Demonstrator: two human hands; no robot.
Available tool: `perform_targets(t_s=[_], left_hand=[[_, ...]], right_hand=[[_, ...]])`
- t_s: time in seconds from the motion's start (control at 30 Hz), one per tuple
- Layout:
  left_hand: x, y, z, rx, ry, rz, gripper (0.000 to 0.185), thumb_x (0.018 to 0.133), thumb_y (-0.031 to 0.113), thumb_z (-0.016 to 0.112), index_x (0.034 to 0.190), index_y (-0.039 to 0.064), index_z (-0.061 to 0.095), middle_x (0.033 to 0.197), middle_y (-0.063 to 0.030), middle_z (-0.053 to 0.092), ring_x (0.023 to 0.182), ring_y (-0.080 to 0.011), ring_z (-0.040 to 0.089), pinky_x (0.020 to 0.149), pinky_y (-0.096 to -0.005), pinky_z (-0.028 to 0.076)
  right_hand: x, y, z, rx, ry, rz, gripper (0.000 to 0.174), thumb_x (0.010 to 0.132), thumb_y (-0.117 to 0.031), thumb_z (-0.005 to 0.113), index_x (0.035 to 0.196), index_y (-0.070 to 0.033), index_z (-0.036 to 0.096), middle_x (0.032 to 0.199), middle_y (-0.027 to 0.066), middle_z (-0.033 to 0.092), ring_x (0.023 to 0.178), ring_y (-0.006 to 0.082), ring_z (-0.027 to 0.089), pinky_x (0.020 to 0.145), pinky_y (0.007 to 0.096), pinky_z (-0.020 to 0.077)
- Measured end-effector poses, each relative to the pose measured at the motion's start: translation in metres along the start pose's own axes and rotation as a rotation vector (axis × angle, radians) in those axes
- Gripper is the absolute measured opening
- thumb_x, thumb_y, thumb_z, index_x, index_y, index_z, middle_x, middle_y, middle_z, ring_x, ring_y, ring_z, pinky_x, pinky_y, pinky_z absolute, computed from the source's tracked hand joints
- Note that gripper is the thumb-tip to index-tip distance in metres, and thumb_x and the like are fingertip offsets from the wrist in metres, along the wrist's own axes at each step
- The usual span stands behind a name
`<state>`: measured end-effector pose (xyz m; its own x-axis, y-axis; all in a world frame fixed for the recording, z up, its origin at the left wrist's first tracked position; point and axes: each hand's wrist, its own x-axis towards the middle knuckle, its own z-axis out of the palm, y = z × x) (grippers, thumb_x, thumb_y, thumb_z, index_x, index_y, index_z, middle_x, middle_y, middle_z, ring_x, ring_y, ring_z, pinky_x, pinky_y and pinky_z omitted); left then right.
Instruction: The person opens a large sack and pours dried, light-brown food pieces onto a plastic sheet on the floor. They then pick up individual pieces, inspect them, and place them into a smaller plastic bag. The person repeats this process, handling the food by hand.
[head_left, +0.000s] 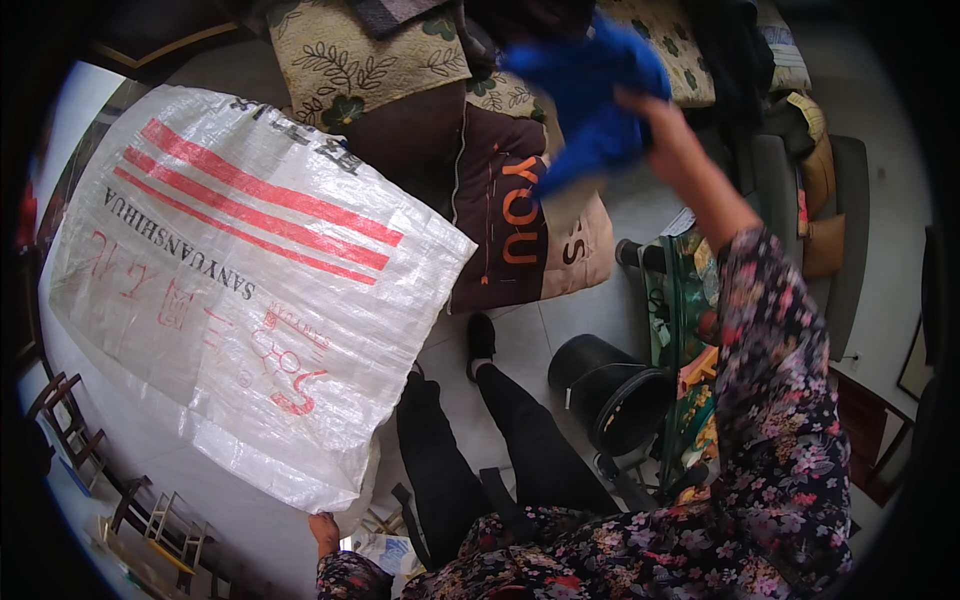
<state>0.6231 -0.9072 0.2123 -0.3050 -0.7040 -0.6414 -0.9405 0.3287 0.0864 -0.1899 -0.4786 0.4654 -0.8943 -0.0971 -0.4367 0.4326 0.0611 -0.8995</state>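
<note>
A large white woven plastic sack (330, 315), printed with red stripes and writing, spreads over the left side. Its near corner is gripped by my left hand (324, 531). Out in front, my right hand (660, 124) holds up a piece of blue cloth (600, 90), blurred, above the seat. Below and behind the cloth lies a dark maroon and beige padded item (502, 202) with large letters and a zipper. Patterned cream covers with green leaves (367, 67) drape the sofa seat. The sack's opening and inside are hidden from here.
A black bucket (611, 394) lies tilted on the tiled floor near my legs. To its right stands a glass-topped table (671, 300) crowded with small items. A grey sofa (847, 195) runs along the right. Wooden chairs (71, 412) stand at far left.
</note>
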Motion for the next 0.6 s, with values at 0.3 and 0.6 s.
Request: perform_targets(t_s=[0.3, 0.6], left_hand=[[0.015, -0.033, 0.027, -0.187, 0.039, 0.285, 0.061, 0.096, 0.044, 0.031, 0.063, -0.007, 0.044, 0.053, -0.0122, 0.047, 0.051, -0.0193, 0.043, 0.048, -0.0409, 0.033], [-0.004, -0.031, 0.018, -0.155, -0.096, 0.075, 0.053, 0.094, 0.038, 0.042, 0.072, -0.009, 0.055, 0.061, -0.0076, 0.054, 0.059, -0.0150, 0.048, 0.052, -0.0366, 0.040]], right_hand=[[0.005, 0.166, -0.068, -0.701, 0.169, 0.184, 0.073, 0.066, -0.032, 0.080, 0.120, 0.004, 0.047, 0.105, 0.0136, 0.059, 0.087, 0.0204, 0.059, 0.065, 0.0339, 0.0500], [-0.133, 0.355, -0.056, -0.135, 0.514, 0.977, 0.102, 0.066, -0.071, 0.063, 0.138, -0.007, 0.031, 0.128, 0.0170, 0.040, 0.114, 0.0359, 0.040, 0.087, 0.0567, 0.0404]])
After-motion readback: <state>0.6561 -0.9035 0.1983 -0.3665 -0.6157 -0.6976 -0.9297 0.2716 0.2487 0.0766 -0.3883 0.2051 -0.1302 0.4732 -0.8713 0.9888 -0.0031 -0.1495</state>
